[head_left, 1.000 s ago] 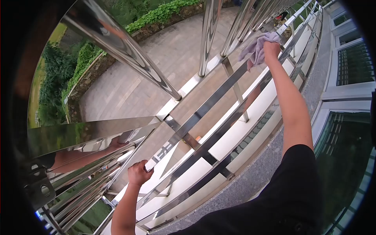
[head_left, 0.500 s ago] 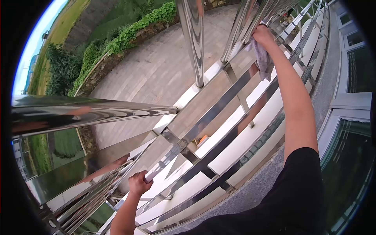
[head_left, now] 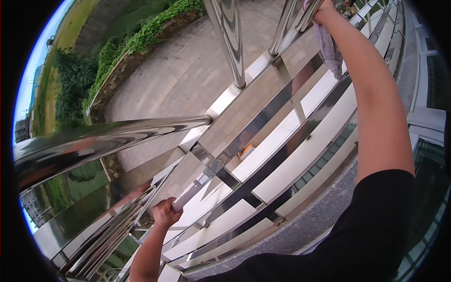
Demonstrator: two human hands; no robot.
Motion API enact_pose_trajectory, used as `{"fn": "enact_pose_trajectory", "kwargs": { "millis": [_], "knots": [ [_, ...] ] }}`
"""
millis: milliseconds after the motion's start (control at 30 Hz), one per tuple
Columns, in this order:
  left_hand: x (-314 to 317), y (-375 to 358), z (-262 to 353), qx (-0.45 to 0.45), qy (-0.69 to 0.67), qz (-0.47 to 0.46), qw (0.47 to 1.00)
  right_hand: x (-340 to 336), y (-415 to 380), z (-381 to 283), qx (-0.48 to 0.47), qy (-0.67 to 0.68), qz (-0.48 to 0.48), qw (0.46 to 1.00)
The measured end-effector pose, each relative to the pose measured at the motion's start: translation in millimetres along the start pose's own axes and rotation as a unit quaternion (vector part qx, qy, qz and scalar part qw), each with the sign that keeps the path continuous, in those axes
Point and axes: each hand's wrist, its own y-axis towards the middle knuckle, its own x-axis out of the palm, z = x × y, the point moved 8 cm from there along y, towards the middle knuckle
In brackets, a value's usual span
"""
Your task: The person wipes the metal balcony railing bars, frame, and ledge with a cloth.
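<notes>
At the top right, my right hand (head_left: 324,10) closes on a greyish-pink cloth (head_left: 327,47), most of which hangs below the wrist. The cloth is against or right beside a shiny steel post (head_left: 307,18); the frame's edge cuts off part of the contact. Lower left, the fingers of my left hand (head_left: 167,212) wrap round the end of a flat steel bar (head_left: 192,192) of the railing. Between my hands runs the polished railing (head_left: 253,127), with upright tubes (head_left: 228,42) set along its outer side.
A thick steel tube (head_left: 112,134) juts in from the left. Beyond the railing lies a paved yard (head_left: 169,70) with a green hedge (head_left: 141,40). A granite ledge (head_left: 300,225) and windows (head_left: 430,174) border the right side. An orange object (head_left: 246,151) shows below through the bars.
My right hand has moved up along the post toward the top edge, taking the cloth with it. My left hand keeps its hold on the bar. The view has shifted slightly.
</notes>
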Motion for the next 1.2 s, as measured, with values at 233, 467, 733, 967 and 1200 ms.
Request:
{"fn": "enact_pose_trajectory", "kwargs": {
  "millis": [233,467,733,967,1200],
  "knots": [
    [-1.0,-0.6,3.3,-0.012,-0.005,0.003,1.000,28.1,-29.4,6.8,-0.019,-0.079,0.142,0.987],
    [-3.3,-2.7,5.3,-0.003,0.002,0.018,1.000,10.2,-62.3,23.8,-0.001,-0.121,0.146,0.982],
    [-4.1,-3.8,6.0,0.000,0.004,0.023,1.000,80.7,-107.2,34.9,0.100,-0.994,0.034,0.031],
    [-2.3,-3.8,3.0,-0.005,0.002,0.013,1.000,66.5,-133.7,-0.3,0.153,-0.938,0.206,0.235],
    [-0.5,-1.2,5.7,0.000,-0.011,0.012,1.000,-3.1,-127.1,-68.3,0.205,-0.877,0.334,0.277]
  ]
}}
